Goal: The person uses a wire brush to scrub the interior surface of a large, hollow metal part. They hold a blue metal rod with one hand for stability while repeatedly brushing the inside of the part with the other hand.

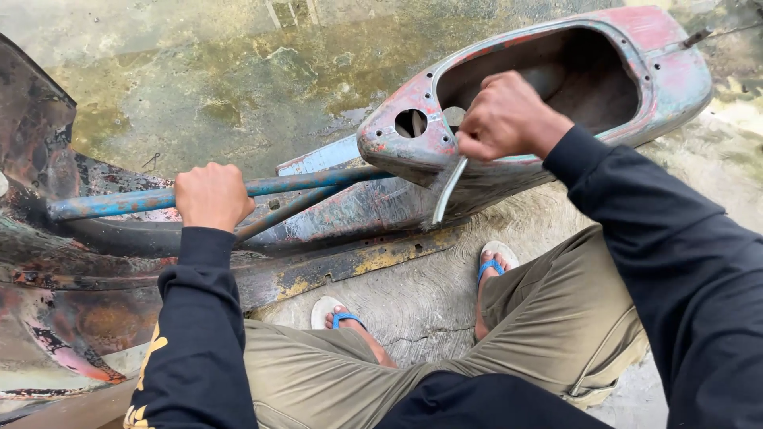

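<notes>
Both hands are closed: the left hand grips the blue frame tube, the right hand presses a scraper on the rusty scooter body lying on the concrete floor. The blade may slip off and cut the sandalled feet.

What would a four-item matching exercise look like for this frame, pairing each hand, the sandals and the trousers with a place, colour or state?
Column one:
1. left hand
2. right hand
3. sandals
4. trousers

Column two:
A. blue straps
B. closed around the blue tube
C. olive green
D. holds a pale flat tool against the rusty shell

Pairs: 1-B, 2-D, 3-A, 4-C
</notes>
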